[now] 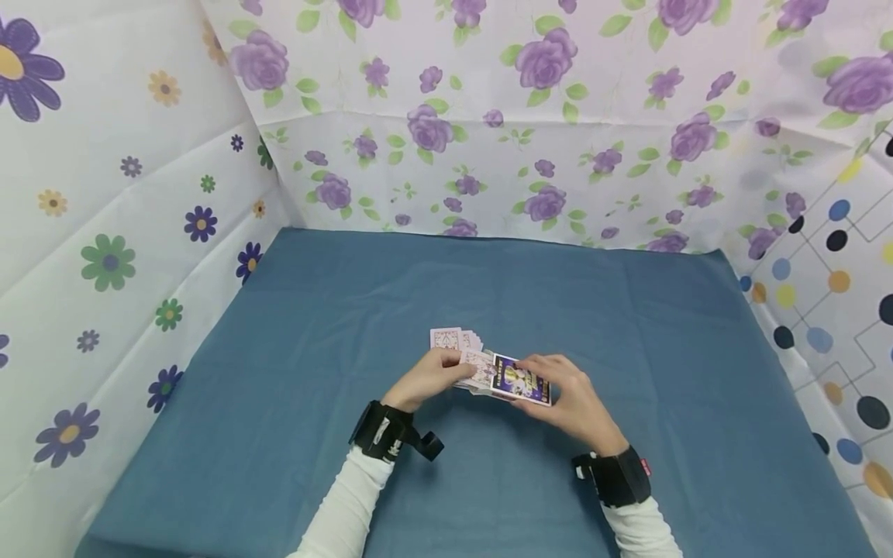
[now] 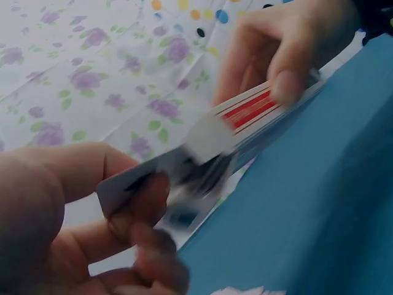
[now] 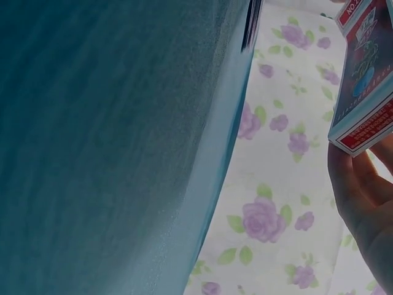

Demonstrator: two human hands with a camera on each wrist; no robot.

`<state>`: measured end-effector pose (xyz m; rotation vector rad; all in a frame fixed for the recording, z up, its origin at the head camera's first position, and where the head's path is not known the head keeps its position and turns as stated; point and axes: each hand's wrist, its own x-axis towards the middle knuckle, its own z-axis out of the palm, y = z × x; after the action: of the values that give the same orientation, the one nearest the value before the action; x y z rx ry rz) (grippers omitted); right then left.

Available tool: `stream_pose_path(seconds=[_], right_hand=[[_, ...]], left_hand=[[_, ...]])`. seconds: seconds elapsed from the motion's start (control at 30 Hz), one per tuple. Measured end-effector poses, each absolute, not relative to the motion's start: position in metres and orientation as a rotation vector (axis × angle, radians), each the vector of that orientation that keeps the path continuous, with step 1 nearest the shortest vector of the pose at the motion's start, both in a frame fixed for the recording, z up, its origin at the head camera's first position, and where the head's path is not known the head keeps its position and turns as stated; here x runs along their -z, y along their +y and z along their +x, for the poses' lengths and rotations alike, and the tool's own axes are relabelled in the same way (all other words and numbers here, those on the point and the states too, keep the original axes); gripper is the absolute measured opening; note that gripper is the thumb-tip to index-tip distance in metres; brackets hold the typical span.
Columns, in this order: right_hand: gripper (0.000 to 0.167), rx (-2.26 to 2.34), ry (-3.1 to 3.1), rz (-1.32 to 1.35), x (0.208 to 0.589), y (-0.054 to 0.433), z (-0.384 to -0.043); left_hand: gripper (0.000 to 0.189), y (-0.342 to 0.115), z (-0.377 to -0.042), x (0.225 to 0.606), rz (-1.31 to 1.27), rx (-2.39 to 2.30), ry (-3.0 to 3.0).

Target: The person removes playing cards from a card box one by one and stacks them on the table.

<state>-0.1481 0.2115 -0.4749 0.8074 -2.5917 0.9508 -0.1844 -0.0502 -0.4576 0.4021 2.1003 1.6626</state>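
Over the middle of the cloth, my left hand (image 1: 432,376) pinches several playing cards (image 1: 477,366) between thumb and fingers. My right hand (image 1: 574,395) grips a dark printed card box (image 1: 519,380) by its long edges. The cards meet the box's left end, where the left wrist view shows a blurred pale flap (image 2: 209,136) and more card edges. Red print marks the side of the box in both wrist views. Behind my left hand lie more cards (image 1: 446,338), slightly fanned, with red patterned backs.
A blue cloth (image 1: 335,310) covers the table. Floral sheets (image 1: 488,155) hang along the back and left, and a dotted sheet (image 1: 830,325) hangs at the right. Black straps with wrist cameras (image 1: 384,434) sit on both wrists.
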Motion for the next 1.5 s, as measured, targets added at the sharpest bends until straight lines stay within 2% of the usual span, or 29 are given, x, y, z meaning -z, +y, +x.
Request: stream_pose_path(seconds=[0.2, 0.3, 0.33, 0.43, 0.53, 1.03, 1.27, 1.5], right_hand=[[0.052, -0.979, -2.628, 0.769, 0.472, 0.211, -0.149], [0.053, -0.991, -2.641, 0.761, 0.472, 0.21, -0.148], [0.053, -0.995, -2.643, 0.759, 0.473, 0.209, -0.148], [0.053, -0.999, -2.64, 0.769, 0.474, 0.208, -0.147], [0.052, -1.005, -2.633, 0.774, 0.477, 0.207, -0.146], [0.051, -1.0, -2.663, 0.752, 0.477, 0.206, -0.146], [0.05, -1.034, -2.667, 0.756, 0.474, 0.206, -0.148], [0.051, -0.995, -2.659, 0.767, 0.475, 0.206, -0.149]], left_hand=[[0.025, -0.07, -0.186, 0.455, 0.415, -1.714, 2.064], [0.009, -0.078, -0.186, 0.456, 0.396, -1.762, 2.008], [0.01, -0.08, -0.186, 0.456, 0.39, -1.782, 1.989], [0.036, -0.084, -0.185, 0.458, 0.354, -1.844, 1.956], [0.044, -0.086, -0.184, 0.46, 0.307, -1.919, 1.926], [0.039, -0.096, -0.194, 0.472, -0.052, -2.157, 1.91], [0.039, -0.097, -0.198, 0.478, -0.116, -2.183, 1.905], [0.051, -0.095, -0.2, 0.484, -0.15, -2.205, 1.833]])
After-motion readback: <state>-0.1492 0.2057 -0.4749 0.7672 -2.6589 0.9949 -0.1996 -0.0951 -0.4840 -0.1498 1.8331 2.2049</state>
